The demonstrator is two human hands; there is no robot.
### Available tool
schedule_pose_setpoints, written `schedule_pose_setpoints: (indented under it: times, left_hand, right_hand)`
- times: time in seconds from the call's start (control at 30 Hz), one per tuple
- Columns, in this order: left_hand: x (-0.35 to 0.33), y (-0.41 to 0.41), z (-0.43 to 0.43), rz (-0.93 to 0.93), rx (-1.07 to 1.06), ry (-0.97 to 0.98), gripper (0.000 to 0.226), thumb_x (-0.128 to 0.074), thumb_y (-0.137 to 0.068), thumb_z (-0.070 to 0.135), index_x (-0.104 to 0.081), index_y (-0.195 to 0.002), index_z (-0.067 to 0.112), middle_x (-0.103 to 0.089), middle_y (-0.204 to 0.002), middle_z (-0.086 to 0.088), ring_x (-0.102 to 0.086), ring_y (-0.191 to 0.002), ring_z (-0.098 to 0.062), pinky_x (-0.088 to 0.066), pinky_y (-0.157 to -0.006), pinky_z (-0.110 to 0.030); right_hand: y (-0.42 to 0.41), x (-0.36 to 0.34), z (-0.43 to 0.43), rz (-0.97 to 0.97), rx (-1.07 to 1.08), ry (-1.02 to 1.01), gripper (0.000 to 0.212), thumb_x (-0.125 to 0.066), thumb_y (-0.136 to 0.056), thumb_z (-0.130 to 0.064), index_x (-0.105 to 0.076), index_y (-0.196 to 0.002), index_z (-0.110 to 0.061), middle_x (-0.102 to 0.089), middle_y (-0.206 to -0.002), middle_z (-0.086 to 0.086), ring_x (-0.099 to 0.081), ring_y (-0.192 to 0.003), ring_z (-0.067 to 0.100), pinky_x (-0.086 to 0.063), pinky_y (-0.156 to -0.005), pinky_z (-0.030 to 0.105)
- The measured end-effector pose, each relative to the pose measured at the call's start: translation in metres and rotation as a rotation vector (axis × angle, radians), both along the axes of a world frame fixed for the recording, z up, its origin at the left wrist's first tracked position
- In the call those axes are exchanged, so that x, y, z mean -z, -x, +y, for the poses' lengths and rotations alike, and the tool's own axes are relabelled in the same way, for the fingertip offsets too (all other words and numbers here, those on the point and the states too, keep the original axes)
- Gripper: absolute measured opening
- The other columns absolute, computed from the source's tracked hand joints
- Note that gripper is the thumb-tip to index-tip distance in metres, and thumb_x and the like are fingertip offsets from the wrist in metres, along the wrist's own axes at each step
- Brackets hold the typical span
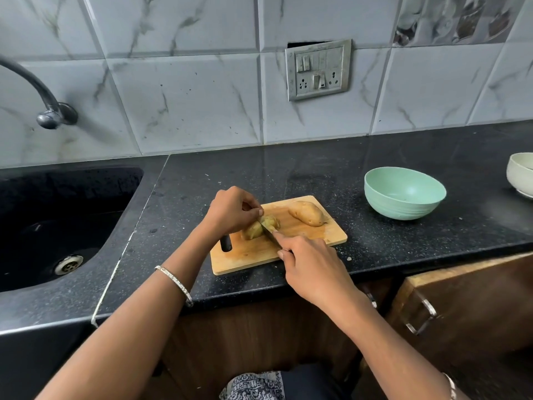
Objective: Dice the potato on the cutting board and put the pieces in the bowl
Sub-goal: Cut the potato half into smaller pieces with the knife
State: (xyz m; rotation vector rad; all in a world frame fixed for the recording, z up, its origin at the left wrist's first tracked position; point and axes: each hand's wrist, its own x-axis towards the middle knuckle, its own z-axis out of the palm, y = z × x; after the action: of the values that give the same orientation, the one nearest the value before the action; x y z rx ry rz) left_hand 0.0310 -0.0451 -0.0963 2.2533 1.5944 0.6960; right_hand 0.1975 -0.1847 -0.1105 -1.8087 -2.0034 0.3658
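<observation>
Two bare hands over a wooden cutting board (251,259) near the front edge of a black counter (288,174). Left hand (232,210) arched over a partly cut potato (253,230) on the board's left half, fingers curled and bunched, tips pinching its top. Right hand (310,261) wrapped round the handle of a knife (266,230), forefinger laid along the blade's back, blade sunk into the potato. Second, whole potato (307,213) lying near the board's far right corner, apart from the first. Mint-green bowl (403,194) on the counter to the right, well apart from the board. White bowl (520,174) at the right edge. Black sink (57,212) on the left, under a curved tap (43,96).
</observation>
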Motion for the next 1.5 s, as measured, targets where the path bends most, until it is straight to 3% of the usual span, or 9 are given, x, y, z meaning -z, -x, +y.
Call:
schedule_pose_setpoints:
  times: [0.23,0.37,0.47,0.7,0.87,1.13,1.27,1.37,1.5]
  left_hand:
    - [0.001,0.005,0.006,0.044,0.031,0.040,0.010,-0.074,-0.081,0.047,-0.074,-0.078,0.037,-0.073,-0.082,0.016,-0.066,-0.086,-0.007,-0.057,-0.083,-0.040]
    - [-0.003,0.004,0.002,0.034,0.048,0.074,0.046,-0.066,-0.056,0.079,-0.075,-0.075,0.038,-0.071,-0.074,0.020,-0.067,-0.081,-0.004,-0.058,-0.079,-0.040]
    - [-0.006,0.001,0.001,0.021,0.058,0.103,0.063,-0.065,-0.041,0.088,-0.074,-0.074,0.035,-0.071,-0.072,0.019,-0.067,-0.078,-0.001,-0.059,-0.078,-0.038]
    - [-0.008,0.000,0.005,0.053,0.063,0.028,0.017,-0.078,-0.079,0.041,-0.075,-0.084,0.025,-0.073,-0.080,0.008,-0.066,-0.078,-0.006,-0.058,-0.077,-0.036]
    - [-0.009,0.002,0.004,0.045,0.074,0.012,0.027,-0.065,-0.090,0.047,-0.074,-0.085,0.021,-0.073,-0.078,0.007,-0.063,-0.068,-0.003,-0.048,-0.061,-0.024]
    - [-0.008,0.004,0.002,0.019,0.086,0.034,0.036,-0.053,-0.097,0.045,-0.074,-0.094,0.017,-0.075,-0.086,0.005,-0.062,-0.068,-0.002,-0.046,-0.059,-0.021]
    - [-0.008,0.002,0.006,0.045,0.088,0.050,0.026,-0.062,-0.094,0.039,-0.075,-0.094,0.017,-0.074,-0.086,0.003,-0.066,-0.077,-0.012,-0.053,-0.068,-0.029]
    - [-0.009,0.002,0.005,0.007,0.096,0.051,0.031,-0.056,-0.097,0.042,-0.076,-0.092,0.018,-0.074,-0.085,0.005,-0.064,-0.070,-0.007,-0.047,-0.061,-0.022]
    - [-0.008,0.004,0.001,-0.110,0.085,0.084,0.038,-0.047,-0.101,0.041,-0.074,-0.095,0.015,-0.073,-0.084,0.005,-0.068,-0.078,-0.002,-0.050,-0.074,-0.023]
  right_hand:
    - [-0.005,-0.004,0.001,0.012,0.000,0.010,0.047,-0.045,-0.106,-0.034,-0.038,-0.151,-0.044,-0.066,-0.125,-0.002,-0.058,-0.116,0.027,-0.045,-0.078,0.035]
    - [-0.005,-0.002,-0.001,0.007,-0.003,0.018,0.047,-0.045,-0.106,-0.035,-0.036,-0.151,-0.046,-0.065,-0.125,-0.001,-0.057,-0.117,0.027,-0.048,-0.083,0.038]
    - [-0.004,-0.001,-0.002,0.004,0.001,0.023,0.047,-0.044,-0.106,-0.034,-0.036,-0.152,-0.046,-0.065,-0.127,0.001,-0.056,-0.118,0.029,-0.048,-0.085,0.039]
    - [-0.002,0.002,-0.001,0.008,0.005,0.015,0.047,-0.044,-0.106,-0.035,-0.036,-0.152,-0.044,-0.063,-0.127,0.000,-0.057,-0.117,0.028,-0.048,-0.086,0.039]
    - [-0.001,-0.001,-0.001,0.013,0.001,0.019,0.047,-0.044,-0.106,-0.034,-0.036,-0.152,-0.045,-0.064,-0.123,0.005,-0.058,-0.117,0.032,-0.048,-0.082,0.041]
    - [-0.007,-0.003,-0.004,-0.005,-0.012,0.001,0.049,-0.045,-0.106,-0.034,-0.034,-0.152,-0.047,-0.066,-0.121,0.001,-0.059,-0.114,0.028,-0.046,-0.078,0.036]
    - [-0.009,-0.004,-0.006,-0.003,-0.007,-0.017,0.048,-0.045,-0.105,-0.035,-0.036,-0.152,-0.045,-0.066,-0.126,-0.003,-0.059,-0.116,0.027,-0.048,-0.081,0.037]
    - [-0.009,-0.006,-0.005,0.006,-0.003,-0.023,0.047,-0.046,-0.105,-0.035,-0.038,-0.151,-0.044,-0.066,-0.128,-0.001,-0.057,-0.118,0.028,-0.050,-0.084,0.040]
    - [-0.007,-0.008,-0.001,0.015,-0.009,-0.017,0.047,-0.046,-0.105,-0.034,-0.041,-0.151,-0.041,-0.064,-0.130,0.000,-0.057,-0.119,0.027,-0.050,-0.084,0.039]
